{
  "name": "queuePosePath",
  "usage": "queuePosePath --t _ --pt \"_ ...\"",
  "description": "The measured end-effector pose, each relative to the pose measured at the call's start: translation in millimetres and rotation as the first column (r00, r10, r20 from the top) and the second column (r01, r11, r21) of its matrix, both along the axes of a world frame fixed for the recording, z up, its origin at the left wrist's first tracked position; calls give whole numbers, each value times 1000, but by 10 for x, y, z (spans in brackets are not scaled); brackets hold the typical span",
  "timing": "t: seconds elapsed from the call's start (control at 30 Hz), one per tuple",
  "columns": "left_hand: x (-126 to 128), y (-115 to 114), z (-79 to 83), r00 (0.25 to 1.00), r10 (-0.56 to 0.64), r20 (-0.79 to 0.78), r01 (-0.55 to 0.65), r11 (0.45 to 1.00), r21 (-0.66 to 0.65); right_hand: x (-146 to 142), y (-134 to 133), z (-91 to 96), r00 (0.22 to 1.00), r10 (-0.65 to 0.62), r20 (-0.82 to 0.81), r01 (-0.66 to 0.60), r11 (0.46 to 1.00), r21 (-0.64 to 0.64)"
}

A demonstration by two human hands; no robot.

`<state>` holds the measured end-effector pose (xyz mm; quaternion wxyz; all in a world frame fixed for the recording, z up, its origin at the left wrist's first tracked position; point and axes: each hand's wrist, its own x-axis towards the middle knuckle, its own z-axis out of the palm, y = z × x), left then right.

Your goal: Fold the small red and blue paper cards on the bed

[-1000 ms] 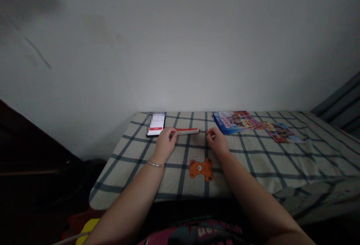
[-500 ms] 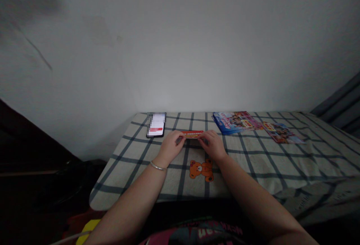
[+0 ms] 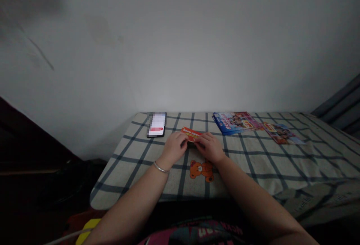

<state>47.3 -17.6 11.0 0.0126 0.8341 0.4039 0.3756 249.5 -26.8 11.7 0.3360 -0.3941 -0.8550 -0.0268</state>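
Since half a second ago, the red printed piece [image 3: 191, 134] has been turning: it was showing as a thin, nearly level strip, and it is now showing a broader face and slanting from upper left down to lower right. The hands have been drawing closer together. The piece is sitting between them, above the middle of the checked tablecloth [image 3: 174, 187]; whether it is touching the cloth, I cannot tell. The left hand [image 3: 174, 147] is pinching its near edge toward the left, fingers curling narrowly, and the right hand [image 3: 210, 147] is pinching toward its lower right end in the same narrow way. A silvery bracelet [image 3: 161, 167] is circling the left wrist.

Just nearer the body, an orange bear figure [image 3: 201, 170] is lying on the cloth, the right forearm passing close beside it. Beyond the left hand, a phone [image 3: 157, 124] is resting with its screen glowing, partly blurred. To the right, colourful booklets [image 3: 232, 122] are lying in an overlapping pile, and another printed sheet [image 3: 284, 134] is lying beside them. Behind everything, a pale wall [image 3: 197, 50] is rising.
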Motion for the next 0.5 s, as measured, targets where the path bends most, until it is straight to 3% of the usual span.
queuePosePath --t 0.2,0.5 --pt "23 -19 9 993 -98 -60 97 995 -21 -2 -10 5 1000 12 -7 -12 1000 7" --pt "39 -30 13 1000 -23 -16 22 998 -56 33 -9 -3 996 -16 -90 15 1000 -18"
